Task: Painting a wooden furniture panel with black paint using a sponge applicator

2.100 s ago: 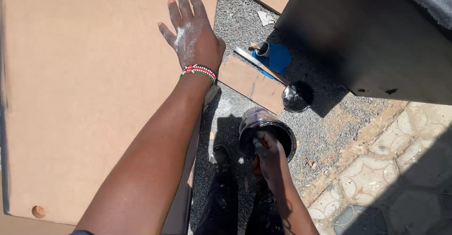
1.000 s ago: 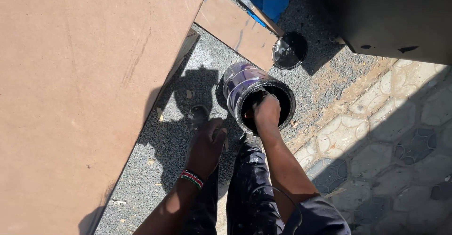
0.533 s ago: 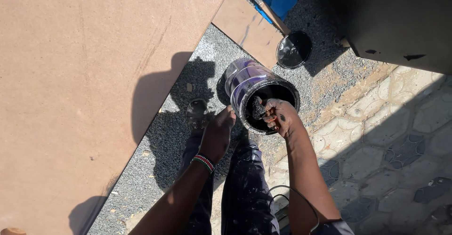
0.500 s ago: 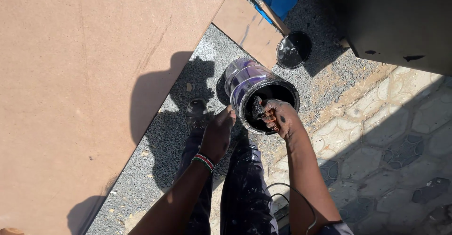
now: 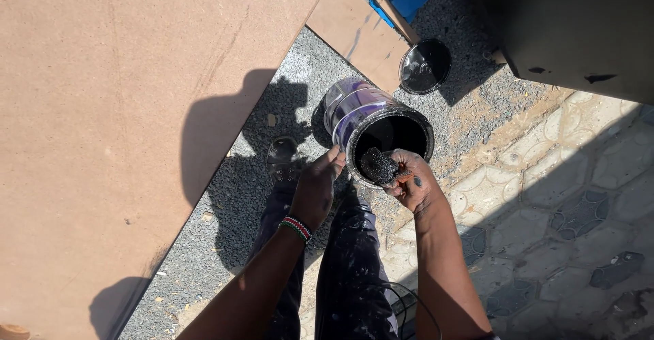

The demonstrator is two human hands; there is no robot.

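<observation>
An open purple paint can [image 5: 354,105] with black paint inside stands on grey gravel just ahead of my legs. My right hand [image 5: 412,187] is shut on a black, paint-soaked sponge [image 5: 378,166], held over the can's near rim. My left hand [image 5: 317,190], with a beaded band at the wrist, rests against the can's near left side; whether it grips the can is unclear.
A large brown board [image 5: 116,108] fills the left half of the view. A smaller board piece [image 5: 357,30] and the can's black lid [image 5: 424,66] lie beyond the can. A dark painted panel [image 5: 572,26] is at the top right. Patterned paving [image 5: 565,210] lies to the right.
My left hand has come off the large board and down to the can's side. My right hand has lifted out of the can with the black sponge in it.
</observation>
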